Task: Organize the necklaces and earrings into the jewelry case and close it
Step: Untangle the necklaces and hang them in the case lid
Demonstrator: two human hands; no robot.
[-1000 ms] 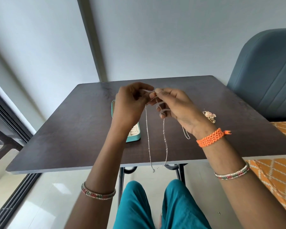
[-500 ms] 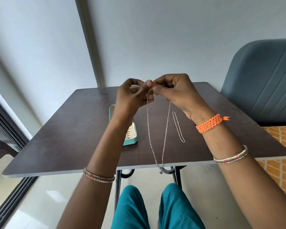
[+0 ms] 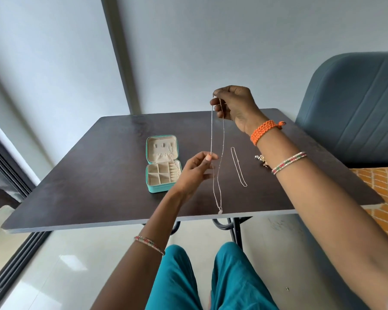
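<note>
Right hand [image 3: 234, 104] pinches the long necklace [image 3: 211, 130] by its top, raised so it hangs untangled above the worktop [image 3: 76, 175]; left hand [image 3: 196, 171] fingers pinch one strand midway, steadying it; open jewelry case [image 3: 162, 163] waits alongside.

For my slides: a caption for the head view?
Right hand dangles a necklace, left hand pinching it, beside the open jewelry case.

Pale walls [image 3: 211, 41] (glossy floor [image 3: 65, 265])
</note>
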